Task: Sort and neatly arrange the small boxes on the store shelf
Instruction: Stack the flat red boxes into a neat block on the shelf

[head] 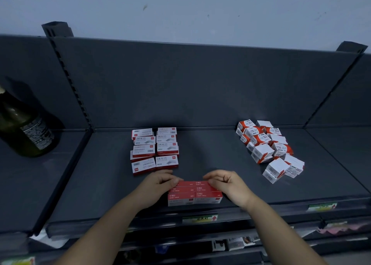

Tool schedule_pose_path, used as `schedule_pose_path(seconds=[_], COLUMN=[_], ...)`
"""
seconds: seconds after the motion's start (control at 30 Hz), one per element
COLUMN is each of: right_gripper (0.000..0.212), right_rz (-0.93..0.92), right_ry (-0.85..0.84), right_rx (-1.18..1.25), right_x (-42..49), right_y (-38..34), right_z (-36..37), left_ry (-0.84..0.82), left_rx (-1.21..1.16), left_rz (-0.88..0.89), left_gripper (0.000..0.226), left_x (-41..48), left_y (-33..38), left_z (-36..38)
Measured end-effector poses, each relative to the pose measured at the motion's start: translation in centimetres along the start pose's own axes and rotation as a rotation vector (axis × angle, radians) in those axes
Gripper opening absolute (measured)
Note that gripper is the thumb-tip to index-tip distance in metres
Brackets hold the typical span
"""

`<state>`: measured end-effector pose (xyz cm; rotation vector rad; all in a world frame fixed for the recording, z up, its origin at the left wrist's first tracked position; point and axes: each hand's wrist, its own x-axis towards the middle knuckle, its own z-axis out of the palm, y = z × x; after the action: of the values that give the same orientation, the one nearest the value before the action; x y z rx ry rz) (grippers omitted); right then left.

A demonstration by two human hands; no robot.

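Observation:
A block of red staple boxes (pixel 193 194) stands near the front edge of the dark grey shelf (pixel 104 174). My left hand (pixel 158 186) grips its left end with curled fingers. My right hand (pixel 226 184) grips its right end the same way. Behind the block, two neat columns of white-and-red staple boxes (pixel 155 150) lie flat. At the right, a loose heap of white-and-red paper clip boxes (pixel 269 146) lies jumbled, some tilted.
A dark green bottle (pixel 24 128) stands on the neighbouring shelf section at the left. Slotted uprights (pixel 70 80) divide the sections. Price tags (pixel 199 218) line the shelf's front rail. Lower shelves with goods show below.

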<state>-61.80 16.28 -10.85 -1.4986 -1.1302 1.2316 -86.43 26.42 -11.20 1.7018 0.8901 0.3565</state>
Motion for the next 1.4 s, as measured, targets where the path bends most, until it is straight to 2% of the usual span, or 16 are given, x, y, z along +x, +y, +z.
schedule_pose_path(seconds=[0.17,0.27,0.37,0.5,0.57,0.63,0.7,0.77,0.87,0.97,1.07,1.13,1.27,1.4], right_gripper=[0.017,0.018,0.016,0.010,0.017,0.033,0.045,0.051,0.069,0.062,0.052,0.052,0.037,0.022], right_rz=[0.017,0.044,0.128,0.209,0.257,0.276,0.278,0.293,0.345,0.349,0.327,0.301,0.215,0.162], right_ry=[-0.029,-0.024,0.054,0.115,0.080,0.016,-0.020,0.019,0.124,0.123,0.089,0.119,0.136,0.146], right_rx=[-0.017,0.010,0.023,-0.183,-0.362,-0.572,-0.717,-0.788,-0.867,-0.882,-0.781,-0.673,-0.456,-0.435], right_x=[0.1,0.4,1.7,4.4,5.8,7.1,8.7,10.1,11.3,11.3,11.0,10.4,8.1,6.7], right_y=[-0.2,-1.0,-2.4,-4.4,-5.5,-6.5,-7.0,-6.9,-6.1,-5.7,-5.2,-4.7,-3.7,-2.6], right_z=[-0.2,-0.4,-0.8,0.7,2.4,4.3,6.2,7.7,8.9,8.6,6.6,4.6,1.4,-0.1], left_ry=[0.024,0.060,0.343,0.761,0.828,0.784,0.715,0.685,0.691,0.690,0.677,0.647,0.566,0.497], left_rx=[0.021,-0.157,-0.153,-0.067,0.029,0.113,0.211,0.307,0.322,0.369,0.478,0.511,0.469,0.423], left_rz=[0.018,0.038,0.047,-0.036,-0.148,-0.260,-0.300,-0.304,-0.329,-0.333,-0.310,-0.264,-0.119,-0.021], left_gripper=[0.021,0.019,0.012,0.001,0.018,0.040,0.052,0.053,0.045,0.040,0.040,0.040,0.037,0.034], left_x=[-0.5,-1.0,-1.2,-1.9,-1.9,-1.5,-0.8,-0.1,0.2,-0.3,-0.8,-0.7,0.9,2.8], left_y=[0.9,1.4,0.8,-0.9,-1.7,-2.4,-2.9,-3.3,-3.5,-3.5,-2.7,-2.1,-1.6,-1.0], left_z=[0.1,-0.2,-1.1,-3.7,-4.9,-5.7,-6.1,-6.1,-6.1,-5.6,-4.4,-3.5,-2.7,-2.1])
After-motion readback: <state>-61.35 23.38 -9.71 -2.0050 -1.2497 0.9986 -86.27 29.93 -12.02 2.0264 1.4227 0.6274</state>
